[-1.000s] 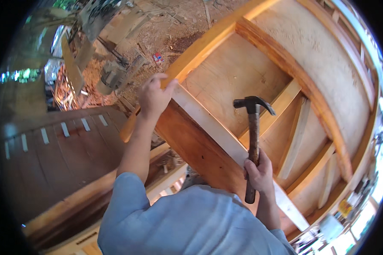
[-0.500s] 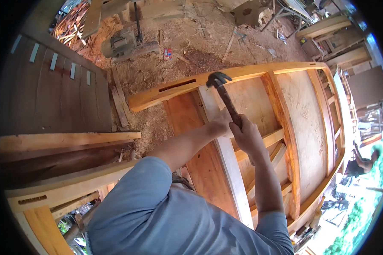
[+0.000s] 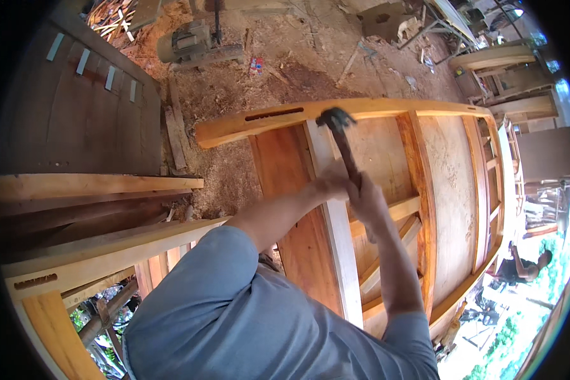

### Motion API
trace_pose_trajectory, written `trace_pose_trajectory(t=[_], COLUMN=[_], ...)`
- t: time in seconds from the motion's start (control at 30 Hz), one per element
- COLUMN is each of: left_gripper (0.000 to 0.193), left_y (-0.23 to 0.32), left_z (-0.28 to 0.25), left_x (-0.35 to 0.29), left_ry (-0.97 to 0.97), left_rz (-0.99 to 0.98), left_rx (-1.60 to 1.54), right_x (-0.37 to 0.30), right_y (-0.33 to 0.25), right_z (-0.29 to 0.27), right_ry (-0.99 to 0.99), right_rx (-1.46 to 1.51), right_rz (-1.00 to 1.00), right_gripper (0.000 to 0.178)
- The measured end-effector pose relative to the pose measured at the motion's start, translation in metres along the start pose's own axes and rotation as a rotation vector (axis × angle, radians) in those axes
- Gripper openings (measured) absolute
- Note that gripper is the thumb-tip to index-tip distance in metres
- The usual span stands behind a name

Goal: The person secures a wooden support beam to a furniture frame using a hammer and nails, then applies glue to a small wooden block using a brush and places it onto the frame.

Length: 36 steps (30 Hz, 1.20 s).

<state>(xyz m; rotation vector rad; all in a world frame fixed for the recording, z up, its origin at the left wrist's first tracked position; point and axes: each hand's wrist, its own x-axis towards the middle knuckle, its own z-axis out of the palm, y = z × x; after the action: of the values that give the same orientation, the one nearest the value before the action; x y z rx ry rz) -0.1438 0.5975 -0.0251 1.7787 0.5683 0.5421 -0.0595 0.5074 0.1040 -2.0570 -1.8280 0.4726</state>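
My right hand [image 3: 368, 204] is wrapped round the wooden handle of a claw hammer [image 3: 346, 152]. The hammer's dark metal head is raised and appears over the far rail of a large wooden frame [image 3: 422, 190]. Close beside the handle, my left hand [image 3: 333, 182] is at a pale grey-white rail [image 3: 339, 253] that crosses the frame. Its fingers look drawn together, but blur and the hammer hide whatever they may hold. A broad reddish-brown board [image 3: 301, 234] lies along the left side of the pale rail.
A dark panelled door [image 3: 95, 114] stands at the left, above light wooden beams [image 3: 101, 185]. An electric motor [image 3: 187, 43] rests on the sawdust-covered ground [image 3: 285, 47]. More wooden furniture frames [image 3: 497, 60] stand far right. Another person [image 3: 522, 269] is farther off at the right.
The view has shifted slightly, so the surroundings sit differently. The hammer head has turned a little and both hands look more blurred. My right hand still grips the handle.
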Motion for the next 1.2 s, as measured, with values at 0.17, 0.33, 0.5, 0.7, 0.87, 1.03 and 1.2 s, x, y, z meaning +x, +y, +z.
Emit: trace_pose_trajectory(t=[0.17,0.33,0.5,0.7,0.87,1.03,1.2], left_gripper=[0.033,0.035,0.029,0.028,0.029,0.026,0.027], left_y=[0.047,0.041,0.046,0.039,0.011,0.016,0.034], left_z=[-0.021,-0.014,-0.020,-0.016,-0.002,-0.005,-0.009], left_x=[-0.001,0.001,0.003,-0.001,0.008,0.001,0.003], left_ry=[-0.176,-0.205,-0.208,-0.129,-0.221,-0.030,-0.109], left_rz=[0.126,0.124,0.131,0.116,0.188,0.112,0.225], left_rx=[0.867,0.832,0.825,0.761,0.859,0.539,0.793], right_x=[-0.005,-0.041,-0.001,-0.026,-0.027,-0.017,-0.037], right_y=[-0.070,-0.037,-0.027,-0.103,-0.022,-0.075,-0.069], right_z=[-0.072,-0.030,-0.009,-0.071,0.013,-0.028,-0.002], right_ry=[0.198,0.441,-0.024,0.547,0.188,0.125,0.470], right_rx=[0.771,0.672,0.137,0.789,0.214,0.512,0.653], right_rz=[0.090,-0.222,0.185,-0.178,-0.019,0.314,-0.015], right_gripper=[0.025,0.033,0.029,0.020,0.027,0.016,0.014])
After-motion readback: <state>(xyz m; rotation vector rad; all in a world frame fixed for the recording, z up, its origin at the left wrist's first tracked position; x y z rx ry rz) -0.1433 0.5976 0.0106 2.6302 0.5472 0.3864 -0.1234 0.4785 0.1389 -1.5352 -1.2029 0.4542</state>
